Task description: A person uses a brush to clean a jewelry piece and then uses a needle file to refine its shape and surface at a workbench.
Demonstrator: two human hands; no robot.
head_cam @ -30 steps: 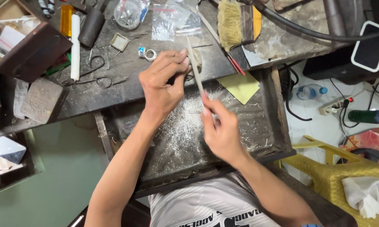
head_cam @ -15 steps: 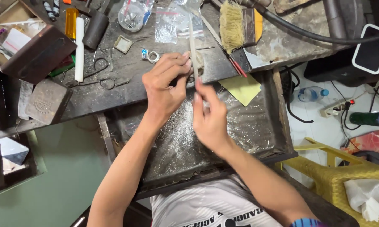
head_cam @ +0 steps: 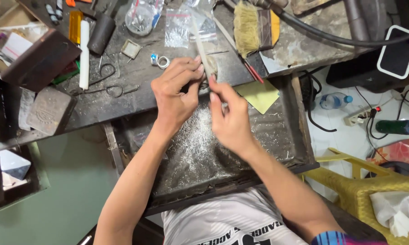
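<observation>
My left hand (head_cam: 175, 97) rests at the front edge of the dark workbench, its fingertips pinched on a small pale piece (head_cam: 213, 68) that is mostly hidden. My right hand (head_cam: 231, 120) sits just to its right, fingers closed on a long thin file (head_cam: 200, 43). The file lies across the pale piece and points away over the bench. Both hands hover above a dark open drawer tray (head_cam: 281, 136) strewn with shiny metal filings.
On the bench lie a bristle brush (head_cam: 247, 22), clear plastic bags (head_cam: 177, 27), a small ring (head_cam: 162, 61), a white stick (head_cam: 84, 54), wire tools (head_cam: 109, 88) and a wooden box (head_cam: 36, 59). A yellow paper (head_cam: 258, 95) sits in the tray. A yellow stool (head_cam: 363, 190) stands right.
My right hand has moved up close to my left hand, pushing the file forward across the bench. The left hand stayed at the bench edge.
</observation>
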